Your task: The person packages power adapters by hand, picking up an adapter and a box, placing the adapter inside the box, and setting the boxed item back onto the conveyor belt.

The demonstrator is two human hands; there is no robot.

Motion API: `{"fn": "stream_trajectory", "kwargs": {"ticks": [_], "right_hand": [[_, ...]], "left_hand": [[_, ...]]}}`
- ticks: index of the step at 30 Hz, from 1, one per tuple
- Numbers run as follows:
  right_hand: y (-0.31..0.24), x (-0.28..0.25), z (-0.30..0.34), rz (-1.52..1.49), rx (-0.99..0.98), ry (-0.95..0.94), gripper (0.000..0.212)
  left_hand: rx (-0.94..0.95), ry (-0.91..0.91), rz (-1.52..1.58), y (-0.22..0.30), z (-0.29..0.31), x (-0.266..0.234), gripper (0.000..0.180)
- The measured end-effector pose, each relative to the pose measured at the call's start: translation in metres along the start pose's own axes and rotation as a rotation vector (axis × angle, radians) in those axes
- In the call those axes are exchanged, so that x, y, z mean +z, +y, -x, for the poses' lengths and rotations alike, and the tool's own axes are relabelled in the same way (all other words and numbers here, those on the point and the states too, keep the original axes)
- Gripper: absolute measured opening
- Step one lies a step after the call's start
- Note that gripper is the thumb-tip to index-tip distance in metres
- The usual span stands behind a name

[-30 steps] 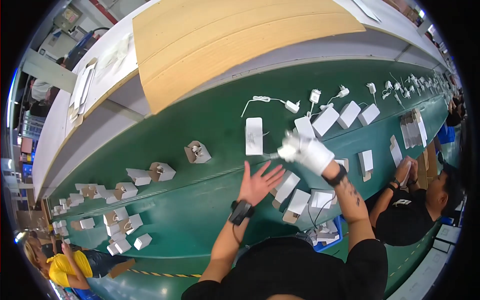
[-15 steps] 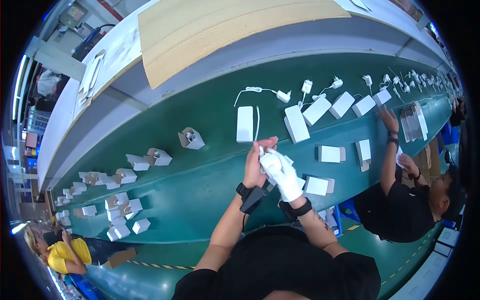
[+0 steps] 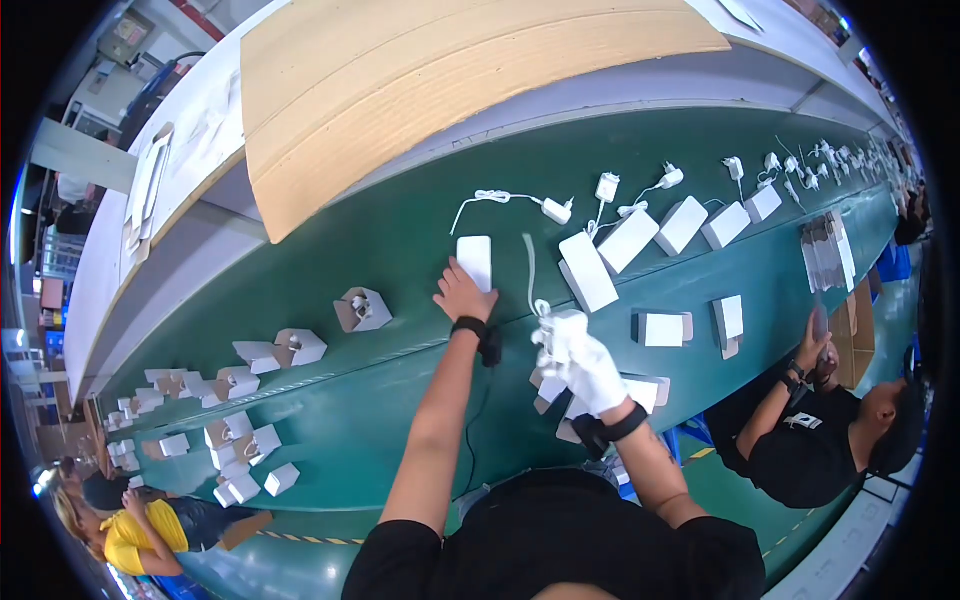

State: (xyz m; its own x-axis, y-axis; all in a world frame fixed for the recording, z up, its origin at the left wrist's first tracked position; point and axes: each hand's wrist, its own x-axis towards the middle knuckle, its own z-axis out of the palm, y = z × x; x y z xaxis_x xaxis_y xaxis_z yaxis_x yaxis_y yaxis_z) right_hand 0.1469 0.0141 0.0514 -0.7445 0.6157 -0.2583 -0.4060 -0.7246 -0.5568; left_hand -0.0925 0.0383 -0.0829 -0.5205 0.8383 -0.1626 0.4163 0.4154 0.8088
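While the gloved right hand (image 3: 582, 362) gripped a white cord (image 3: 531, 270), the left hand (image 3: 466, 297) touched the near end of a white box (image 3: 475, 260), left of the cord on the green table (image 3: 420, 250), closure unclear. Looked like box pickup; next move likely called for a firm pinch.

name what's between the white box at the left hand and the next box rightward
The head view shows a white cable reaching from the right hand.

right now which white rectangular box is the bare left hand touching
The white rectangular box between the nearest open brown-and-white box and the white-gloved right hand; the bare left hand touches no other
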Motion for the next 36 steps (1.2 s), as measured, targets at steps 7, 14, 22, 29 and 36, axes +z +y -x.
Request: {"fn": "stream_trajectory", "kwargs": {"ticks": [7,14,22,29,36], "right_hand": [[-0.04,0.015,0.052,-0.299,0.207,-0.05,0.056],[-0.03,-0.004,0.006,-0.326,0.431,-0.149,0.056],[-0.017,0.015,-0.019,2.183,-0.141,-0.231,0.039],[-0.029,0.011,-0.048,1.785,-0.382,-0.397,0.03],[-0.043,-0.036,-0.163,1.922,-0.699,0.374,0.039]], "left_hand": [[0.017,-0.782,0.697,0.024,0.016,-0.052,0.082],[0.305,-0.87,0.355,0.068,0.06,-0.084,0.085],[0.328,-0.729,0.198,0.07,0.098,-0.057,0.086],[0.254,-0.521,0.369,0.058,0.101,-0.048,0.075],[0.197,-0.055,0.587,0.001,0.056,-0.084,0.08]]}}
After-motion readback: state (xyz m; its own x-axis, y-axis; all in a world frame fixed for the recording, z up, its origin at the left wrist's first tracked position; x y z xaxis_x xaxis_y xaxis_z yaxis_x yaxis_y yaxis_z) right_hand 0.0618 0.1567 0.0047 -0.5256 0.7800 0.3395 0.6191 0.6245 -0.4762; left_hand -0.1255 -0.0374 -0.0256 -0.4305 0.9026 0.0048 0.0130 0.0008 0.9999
